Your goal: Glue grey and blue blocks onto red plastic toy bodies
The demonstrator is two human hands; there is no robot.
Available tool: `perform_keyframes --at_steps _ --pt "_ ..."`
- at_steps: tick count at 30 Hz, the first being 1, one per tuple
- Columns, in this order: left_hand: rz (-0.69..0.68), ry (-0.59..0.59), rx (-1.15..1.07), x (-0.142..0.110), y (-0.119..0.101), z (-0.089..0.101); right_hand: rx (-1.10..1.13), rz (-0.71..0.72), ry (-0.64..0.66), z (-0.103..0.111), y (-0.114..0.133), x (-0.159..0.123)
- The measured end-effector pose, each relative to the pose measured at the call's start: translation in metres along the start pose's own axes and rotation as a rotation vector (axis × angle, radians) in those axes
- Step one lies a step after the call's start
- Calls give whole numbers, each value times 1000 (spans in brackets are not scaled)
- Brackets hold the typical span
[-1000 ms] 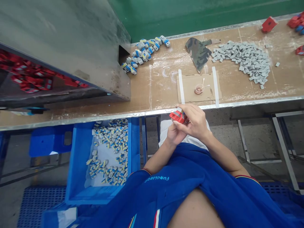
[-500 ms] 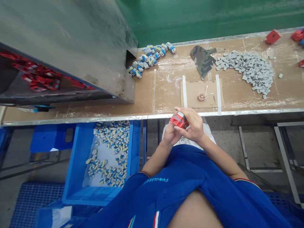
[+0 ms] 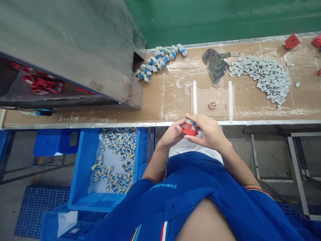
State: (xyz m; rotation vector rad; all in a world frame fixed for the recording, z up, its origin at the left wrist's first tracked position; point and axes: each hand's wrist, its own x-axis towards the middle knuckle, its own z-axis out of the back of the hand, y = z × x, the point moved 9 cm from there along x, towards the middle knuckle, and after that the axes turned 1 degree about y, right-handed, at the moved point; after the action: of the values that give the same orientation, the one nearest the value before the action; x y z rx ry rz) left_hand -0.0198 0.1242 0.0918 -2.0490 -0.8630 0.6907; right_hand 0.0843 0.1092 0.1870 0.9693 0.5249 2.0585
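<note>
Just off the table's front edge, a small red plastic toy part [image 3: 190, 130] with grey patches is between my hands. A white-and-blue block [image 3: 190, 122] sits against its top. My right hand [image 3: 210, 131] grips the pair from the right, thumb below and fingers over the top. From the left, my left hand [image 3: 172, 134] pinches the red part's side with its fingertips. Beyond them, a small clear cup [image 3: 213, 104] with reddish contents and thin white swabs [image 3: 218, 97] stands on a taped cardboard piece [image 3: 200, 102].
White-blue-yellow blocks [image 3: 160, 59] lie at the back; others fill part of a blue crate [image 3: 140, 160] below left. Small grey pieces [image 3: 272, 78] are heaped at right beside a camouflage cloth [image 3: 215, 67]. A metal housing [image 3: 100, 50] holding red parts [image 3: 43, 82] stands left.
The red part has turned so that it sits more upright, block on top. My left hand has moved slightly left and up, and my right wrist is a little farther right.
</note>
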Motion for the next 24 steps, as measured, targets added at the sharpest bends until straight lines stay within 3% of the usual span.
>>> perform_keyframes --at_steps 4,7,9,12,14,17,20,24 --pt "93 -83 -104 1 12 -2 5 -35 17 3 -2 2" --pt "77 -119 -14 5 4 -3 -28 -66 17 14 -1 -1" --pt "-35 -190 218 9 -20 1 -32 -85 -31 31 0 -8" --pt "-224 -387 747 8 -69 5 11 -153 -179 67 -11 -30" --pt "-283 -465 1034 8 -93 1 6 -253 -317 92 -33 -52" --pt "-294 -461 1263 20 -115 -6 -67 -441 -453 118 -81 -87" --pt "-262 -435 1365 60 -132 -1 -138 -621 -480 124 -133 -116" --pt "-125 -431 1371 177 -163 27 -128 -808 -564 118 -182 -145"
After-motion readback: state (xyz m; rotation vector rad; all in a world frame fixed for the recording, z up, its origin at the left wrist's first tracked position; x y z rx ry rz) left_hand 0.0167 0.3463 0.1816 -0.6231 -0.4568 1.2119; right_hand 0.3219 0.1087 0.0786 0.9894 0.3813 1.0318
